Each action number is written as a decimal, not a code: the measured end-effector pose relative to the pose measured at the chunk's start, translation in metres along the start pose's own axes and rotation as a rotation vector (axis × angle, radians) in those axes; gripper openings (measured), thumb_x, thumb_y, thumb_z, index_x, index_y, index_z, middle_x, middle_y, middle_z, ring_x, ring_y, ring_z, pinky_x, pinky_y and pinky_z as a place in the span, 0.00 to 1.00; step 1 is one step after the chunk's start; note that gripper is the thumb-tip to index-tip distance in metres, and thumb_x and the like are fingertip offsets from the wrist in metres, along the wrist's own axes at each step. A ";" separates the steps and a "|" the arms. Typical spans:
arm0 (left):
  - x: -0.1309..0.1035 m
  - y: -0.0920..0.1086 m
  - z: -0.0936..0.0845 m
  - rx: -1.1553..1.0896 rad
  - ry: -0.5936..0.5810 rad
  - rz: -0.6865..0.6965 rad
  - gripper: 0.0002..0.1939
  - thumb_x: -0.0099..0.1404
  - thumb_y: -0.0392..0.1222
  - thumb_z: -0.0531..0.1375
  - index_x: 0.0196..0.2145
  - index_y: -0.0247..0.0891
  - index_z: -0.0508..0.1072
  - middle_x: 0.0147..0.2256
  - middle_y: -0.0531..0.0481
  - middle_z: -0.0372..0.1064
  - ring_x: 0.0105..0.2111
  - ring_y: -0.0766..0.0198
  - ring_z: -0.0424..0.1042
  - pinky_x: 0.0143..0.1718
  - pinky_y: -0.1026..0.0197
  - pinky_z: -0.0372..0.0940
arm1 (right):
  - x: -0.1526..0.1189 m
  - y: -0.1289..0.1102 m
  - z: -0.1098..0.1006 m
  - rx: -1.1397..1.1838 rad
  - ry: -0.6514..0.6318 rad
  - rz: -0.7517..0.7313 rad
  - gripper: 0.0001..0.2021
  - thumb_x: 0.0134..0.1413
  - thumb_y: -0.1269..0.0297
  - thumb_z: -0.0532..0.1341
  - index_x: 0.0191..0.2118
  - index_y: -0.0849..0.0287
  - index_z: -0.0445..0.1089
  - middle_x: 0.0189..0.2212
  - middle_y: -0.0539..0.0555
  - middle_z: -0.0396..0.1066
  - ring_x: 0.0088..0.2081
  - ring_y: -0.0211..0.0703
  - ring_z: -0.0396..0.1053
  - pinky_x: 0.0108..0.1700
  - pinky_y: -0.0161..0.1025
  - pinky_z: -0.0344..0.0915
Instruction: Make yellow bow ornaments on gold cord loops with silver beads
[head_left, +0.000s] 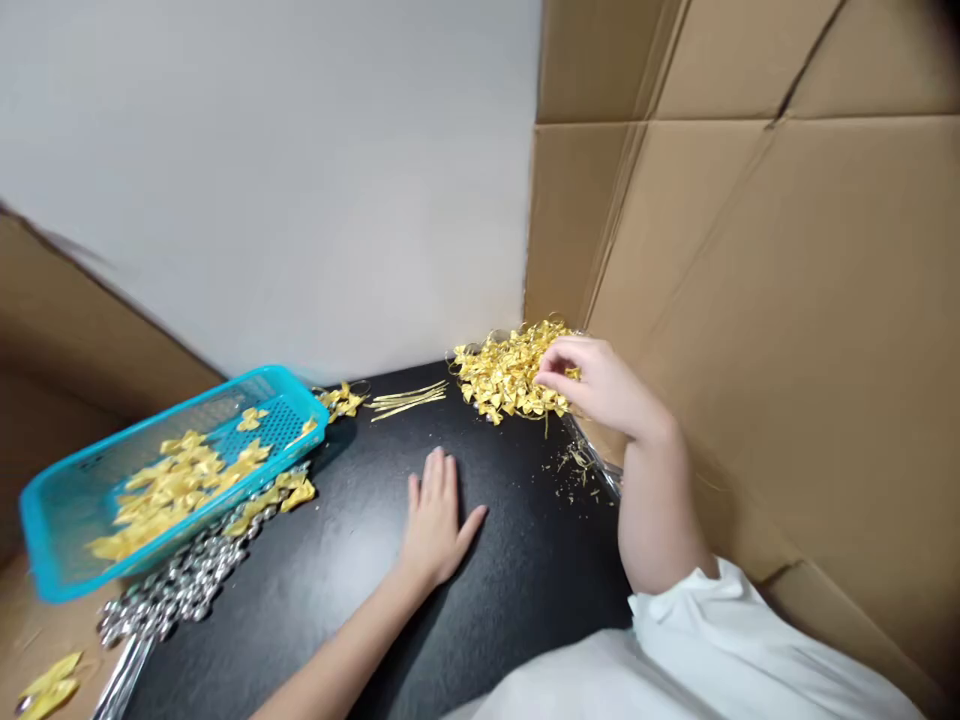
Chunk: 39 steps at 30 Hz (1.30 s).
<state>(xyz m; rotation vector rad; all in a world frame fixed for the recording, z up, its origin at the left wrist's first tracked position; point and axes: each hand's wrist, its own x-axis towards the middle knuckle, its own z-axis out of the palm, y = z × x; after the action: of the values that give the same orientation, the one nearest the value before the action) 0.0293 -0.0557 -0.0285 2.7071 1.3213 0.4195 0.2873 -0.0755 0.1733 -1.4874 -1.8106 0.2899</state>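
My left hand [435, 525] lies flat on the black tabletop [360, 590], fingers stretched out and thumb spread, holding nothing. Over the right side of a heap of small yellow ribbon bows [506, 375] is my right hand [589, 375]. Its fingers are curled loosely, with a small gap to the thumb, and I see nothing held between them. Thin gold cords or loops stick out of the heap. Several thin yellow strips [409, 400] lie side by side beyond my left hand. A smaller cluster of yellow bows [343, 401] sits left of the strips.
At the left stands a turquoise plastic basket [79, 465] holding loose yellow bows [176, 485]. Silver beads [184, 585] lie along its near side. Another yellow bow [51, 685] is at the lower left. Scraps [577, 470] litter the right edge. Cardboard [787, 300] and a pale wall [300, 180] enclose the table.
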 end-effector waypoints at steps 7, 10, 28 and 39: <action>-0.001 -0.006 -0.014 -0.057 0.024 0.302 0.38 0.67 0.53 0.55 0.69 0.44 0.45 0.68 0.33 0.47 0.66 0.36 0.51 0.59 0.24 0.44 | 0.018 -0.014 0.041 0.007 -0.346 -0.080 0.08 0.57 0.72 0.62 0.27 0.61 0.67 0.29 0.50 0.69 0.32 0.37 0.65 0.38 0.35 0.60; 0.020 0.003 -0.051 -0.170 0.369 0.144 0.31 0.66 0.47 0.57 0.65 0.47 0.54 0.62 0.35 0.59 0.60 0.36 0.60 0.60 0.23 0.40 | 0.019 -0.021 0.058 -0.033 -0.509 -0.064 0.10 0.56 0.72 0.62 0.25 0.61 0.65 0.28 0.50 0.69 0.32 0.37 0.64 0.36 0.35 0.59; 0.082 -0.028 -0.156 -0.584 -0.268 0.289 0.14 0.66 0.49 0.57 0.29 0.40 0.77 0.29 0.50 0.77 0.31 0.60 0.74 0.36 0.61 0.68 | 0.021 -0.021 0.088 0.171 -0.543 -0.097 0.07 0.59 0.69 0.57 0.30 0.58 0.60 0.33 0.51 0.65 0.35 0.39 0.62 0.38 0.36 0.60; 0.075 -0.059 -0.157 -1.142 -0.374 0.065 0.10 0.61 0.39 0.56 0.24 0.38 0.73 0.25 0.51 0.75 0.29 0.61 0.73 0.37 0.59 0.68 | 0.026 -0.010 0.103 0.259 -0.489 -0.018 0.06 0.60 0.69 0.57 0.31 0.58 0.63 0.30 0.49 0.65 0.32 0.38 0.63 0.37 0.35 0.61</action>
<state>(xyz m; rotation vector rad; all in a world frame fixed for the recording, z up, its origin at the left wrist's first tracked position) -0.0167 0.0344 0.1246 1.7300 0.5771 0.4466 0.2098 -0.0261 0.1195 -1.2886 -2.0602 0.9082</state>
